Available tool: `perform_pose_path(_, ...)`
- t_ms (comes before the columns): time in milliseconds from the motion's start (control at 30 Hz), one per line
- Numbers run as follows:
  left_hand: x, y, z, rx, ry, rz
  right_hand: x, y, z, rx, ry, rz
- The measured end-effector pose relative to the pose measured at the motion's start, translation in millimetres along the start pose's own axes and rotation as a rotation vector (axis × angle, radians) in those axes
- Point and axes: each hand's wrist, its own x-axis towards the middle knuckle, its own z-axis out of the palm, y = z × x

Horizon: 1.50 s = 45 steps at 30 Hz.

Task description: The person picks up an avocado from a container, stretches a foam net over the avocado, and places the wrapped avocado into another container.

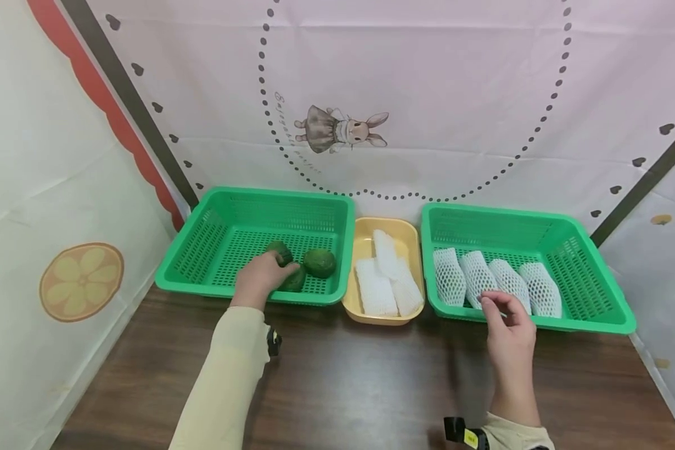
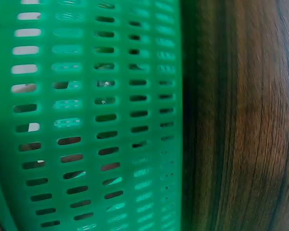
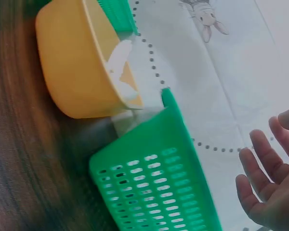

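My left hand point(image 1: 260, 275) reaches over the front rim of the left green basket point(image 1: 253, 291), its fingers and thumb curled round a dark green avocado point(image 1: 282, 250). A second avocado point(image 1: 294, 282) lies just under the thumb, and a third avocado point(image 1: 319, 263) sits to the right. The left wrist view shows mostly the basket's slotted wall, which hides the hand. My right hand point(image 1: 509, 322) hovers at the front rim of the right green basket point(image 1: 590, 325), beside several white foam-net-wrapped pieces point(image 1: 509, 281). In the right wrist view its fingers point(image 3: 262, 163) are loosely bent, holding nothing.
Between the baskets stands a yellow tub point(image 1: 361, 230) with several flat white foam nets point(image 1: 377, 287). All three containers sit on a dark wooden table point(image 1: 360, 381) against a printed white cloth backdrop point(image 1: 427, 94). Another cloth wall point(image 1: 62, 187) borders the left side.
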Motion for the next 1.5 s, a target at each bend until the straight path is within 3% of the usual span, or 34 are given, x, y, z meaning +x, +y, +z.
perform_pose_path(167,-0.9,2.4,0.8,0.047,-0.018,0.007,-0.8,6,7,-0.005,-0.031,-0.046)
perform_pose_path(367,-1.5,3.4,0.3,0.063,-0.052,0.007,-6.5,15,12,-0.169,-0.2,-0.172)
perform_pose_path(500,-1.7,3.2,0.4,0.069,-0.056,0.008,-8.0,18,15,-0.215,-0.27,-0.229)
perform_pose_path(900,-0.4,1.6,1.0,0.023,-0.065,0.028,-10.1,16,16,-0.201,-0.26,-0.18)
perform_pose_path(1167,-0.4,2.8,-0.2,0.018,-0.092,0.027,-8.7,19,11,-0.181,-0.242,-0.203)
perform_pose_path(1333,-3.0,2.6,0.1,-0.03,-0.039,0.026,-8.1,18,10,-0.195,-0.234,-0.182)
perform_pose_path(1500,-2.9,-0.5,2.1,-0.122,0.14,0.054,-8.3,17,8,-0.194,-0.226,-0.166)
